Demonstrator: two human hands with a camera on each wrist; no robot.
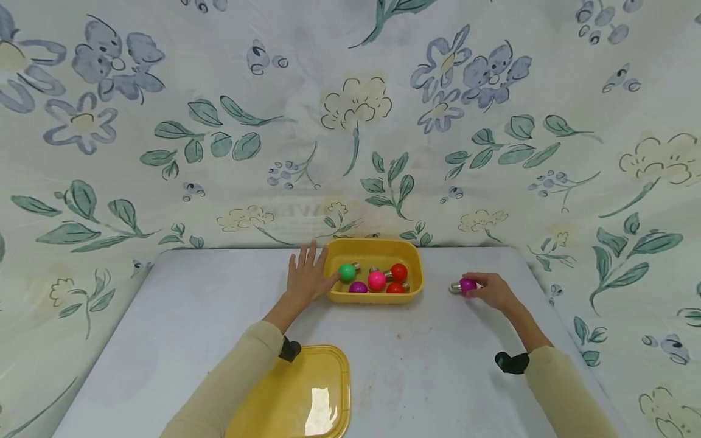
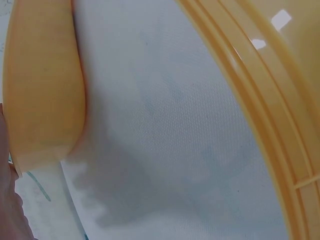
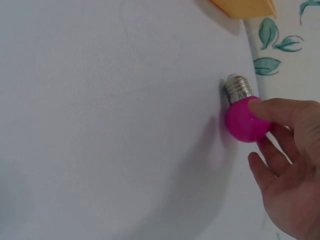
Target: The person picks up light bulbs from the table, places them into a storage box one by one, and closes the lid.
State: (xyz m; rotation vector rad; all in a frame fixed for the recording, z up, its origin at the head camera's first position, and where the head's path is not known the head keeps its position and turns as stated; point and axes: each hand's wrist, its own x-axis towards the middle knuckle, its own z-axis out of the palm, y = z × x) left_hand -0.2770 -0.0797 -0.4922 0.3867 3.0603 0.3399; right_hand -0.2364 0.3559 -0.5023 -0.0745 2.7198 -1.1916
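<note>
My right hand point(image 1: 495, 292) pinches a purple light bulb point(image 3: 246, 121) between thumb and fingers, to the right of a small yellow bin point(image 1: 378, 298). The bulb's silver screw base points left in the head view. With fingers spread and straight, my left hand point(image 1: 306, 281) is at the bin's left side, its thumb by the rim. Inside the bin lie a green bulb point(image 1: 347, 272), a pink bulb point(image 1: 376, 280), a purple bulb point(image 1: 358, 287) and two red bulbs point(image 1: 399, 272). The left wrist view shows the bin's wall point(image 2: 45, 85) beside part of that hand.
A shallow yellow tray point(image 1: 296, 389) lies on the white table point(image 1: 427, 377) in front, partly under the left forearm. Behind the table hangs a floral-patterned cloth point(image 1: 306, 121). Dark bands point(image 1: 512, 363) circle both wrists.
</note>
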